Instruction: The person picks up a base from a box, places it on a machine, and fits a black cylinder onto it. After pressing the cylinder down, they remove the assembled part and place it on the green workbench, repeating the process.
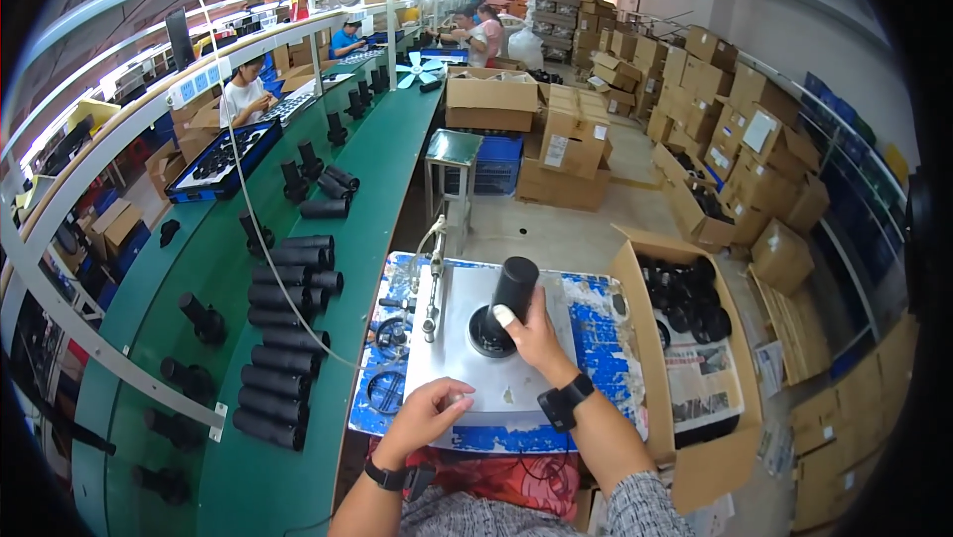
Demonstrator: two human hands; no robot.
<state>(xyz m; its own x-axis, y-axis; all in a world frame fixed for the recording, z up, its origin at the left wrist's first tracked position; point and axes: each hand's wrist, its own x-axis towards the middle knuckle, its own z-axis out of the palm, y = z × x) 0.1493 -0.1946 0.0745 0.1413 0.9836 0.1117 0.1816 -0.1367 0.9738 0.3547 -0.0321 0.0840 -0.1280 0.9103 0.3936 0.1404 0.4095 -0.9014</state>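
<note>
One black tube in the right hand.

Tbh the tube hides the fingertips of your right hand, and I can't tell if your left hand, left of it, pinches anything.

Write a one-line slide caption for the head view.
Right hand gripping a tilted black cylinder over a metal plate, left hand nearby, beside a green bench holding black tubes.
</note>
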